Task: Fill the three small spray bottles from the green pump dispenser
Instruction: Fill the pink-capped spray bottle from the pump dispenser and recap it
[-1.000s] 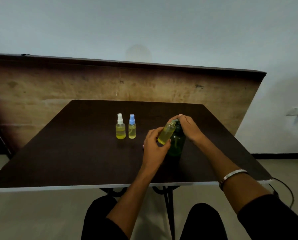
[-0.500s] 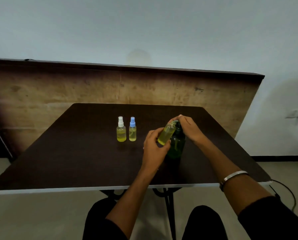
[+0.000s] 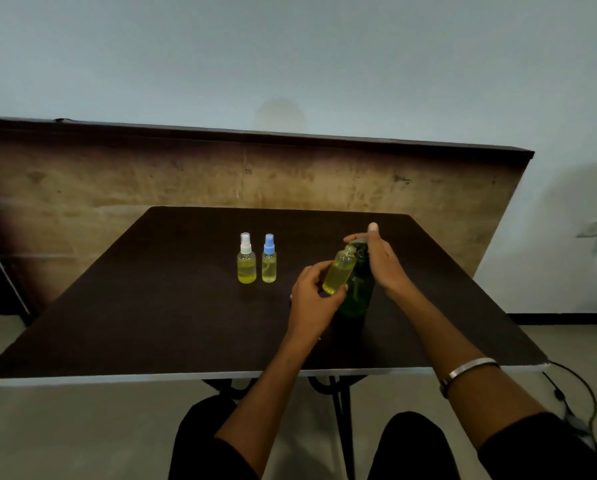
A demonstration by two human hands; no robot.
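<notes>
1. Head view, key relation: the uncapped spray bottle sits in the left hand, right of frame centre, with its open neck tipped up and to the right, just under the pump head of the green pump dispenser. Long axis runs lower left to upper right, leaning onto the dispenser's shoulder. Whether the neck actually meets the nozzle can't be resolved.
2. Left grip: fingers and thumb curled round the lower body of the bottle, holding it off the bench. Bottle looks nearly full of yellow liquid.
3. Right hand: above and right of the pump head, fingers mostly straight, one fingertip pointing up. It wraps nothing; whether the palm edge rests on the pump top can't be told. It is the nearer hand to the pump.
4. Dispenser stands upright on the bench, partly hidden behind the held bottle and left hand.
5. White-capped bottle and blue-capped bottle stand upright side by side, left of the hands, well apart from them, both capped and holding yellow liquid.
6. Judgement: third fill, near its end. Next move is either one more press straight down by the right hand, or lifting the neck clear; a tilted, nearly full bottle risks a spill.
</notes>
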